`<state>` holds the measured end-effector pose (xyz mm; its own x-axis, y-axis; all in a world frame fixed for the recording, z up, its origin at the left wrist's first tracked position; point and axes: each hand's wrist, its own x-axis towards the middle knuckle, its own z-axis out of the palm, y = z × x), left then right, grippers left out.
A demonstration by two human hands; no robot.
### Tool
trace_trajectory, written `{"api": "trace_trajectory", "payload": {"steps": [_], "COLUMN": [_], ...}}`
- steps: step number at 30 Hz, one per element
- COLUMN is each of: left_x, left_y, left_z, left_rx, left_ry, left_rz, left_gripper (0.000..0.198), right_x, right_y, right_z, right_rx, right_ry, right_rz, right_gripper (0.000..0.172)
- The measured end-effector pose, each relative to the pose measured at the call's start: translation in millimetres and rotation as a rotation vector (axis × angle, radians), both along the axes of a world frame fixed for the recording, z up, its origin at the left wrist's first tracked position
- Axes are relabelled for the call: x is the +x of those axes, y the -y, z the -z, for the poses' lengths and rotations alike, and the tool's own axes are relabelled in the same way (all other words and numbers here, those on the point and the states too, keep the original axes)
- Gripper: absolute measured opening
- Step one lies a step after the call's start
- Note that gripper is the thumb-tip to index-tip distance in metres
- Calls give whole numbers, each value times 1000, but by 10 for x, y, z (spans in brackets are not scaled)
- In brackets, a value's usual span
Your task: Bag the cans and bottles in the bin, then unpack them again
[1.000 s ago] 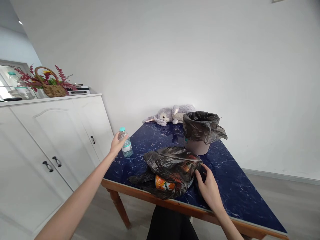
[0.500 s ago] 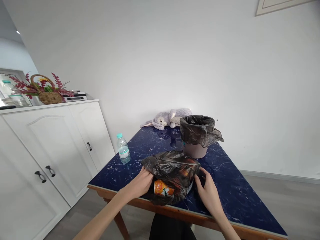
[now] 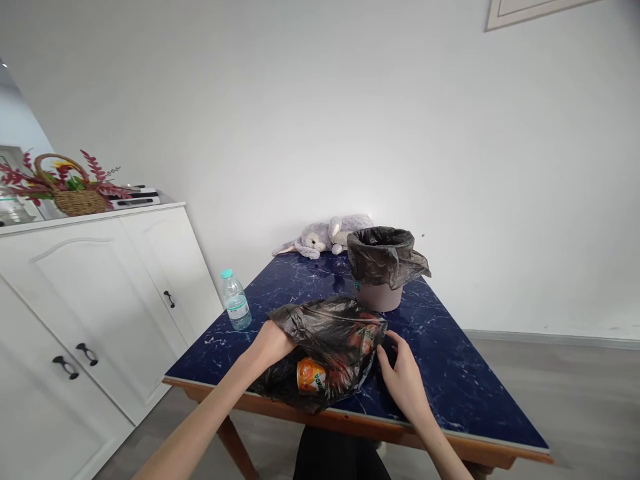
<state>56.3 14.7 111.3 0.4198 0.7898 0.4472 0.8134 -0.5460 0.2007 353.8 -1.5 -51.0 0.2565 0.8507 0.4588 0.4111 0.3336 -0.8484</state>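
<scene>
A black plastic bag (image 3: 330, 327) lies bunched near the front edge of the blue marbled table (image 3: 440, 360). Through its opening shows an orange can (image 3: 311, 375), and reddish packaging is dimly visible under the thin film. My left hand (image 3: 274, 341) reaches in at the bag's left side, its fingers hidden beneath the plastic. At the bag's right edge, my right hand (image 3: 400, 370) has its thumb and fingers closed on the black film.
Behind the bag stands a grey bin (image 3: 380, 297) with a black liner (image 3: 383, 260). A water bottle (image 3: 237, 303) is at the table's left edge. A plush rabbit (image 3: 320, 237) lies by the wall; a white cabinet (image 3: 115, 280) is at left.
My left hand has gone deeper under the plastic, and its fingers no longer show. The bag's left side has spread leftward. The whole view has shifted slightly.
</scene>
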Motion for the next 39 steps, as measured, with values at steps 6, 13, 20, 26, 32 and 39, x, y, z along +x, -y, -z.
{"api": "trace_trajectory", "payload": {"steps": [6, 13, 20, 26, 32, 39], "left_x": [-587, -1446, -1965, -1997, -1844, -1600], "left_y": [715, 1103, 1095, 840, 377, 114], "left_z": [-686, -1187, -1086, -1123, -1169, -1200], "left_rx": [-181, -107, -113, -216, -201, -285], "left_ry": [56, 125, -3, -72, -78, -190], "left_rz": [-199, -652, -710, -637, -651, -801], "left_gripper": [65, 67, 60, 59, 80, 115], "right_x": [12, 26, 39, 45, 51, 62], "right_y": [-21, -4, 7, -6, 9, 28], "right_z": [20, 10, 24, 33, 31, 15], "right_rx": [18, -3, 1, 9, 8, 2], "right_ry": [33, 54, 59, 93, 114, 93], "right_rz": [11, 16, 7, 2, -2, 2], "right_gripper": [46, 44, 41, 39, 38, 39]}}
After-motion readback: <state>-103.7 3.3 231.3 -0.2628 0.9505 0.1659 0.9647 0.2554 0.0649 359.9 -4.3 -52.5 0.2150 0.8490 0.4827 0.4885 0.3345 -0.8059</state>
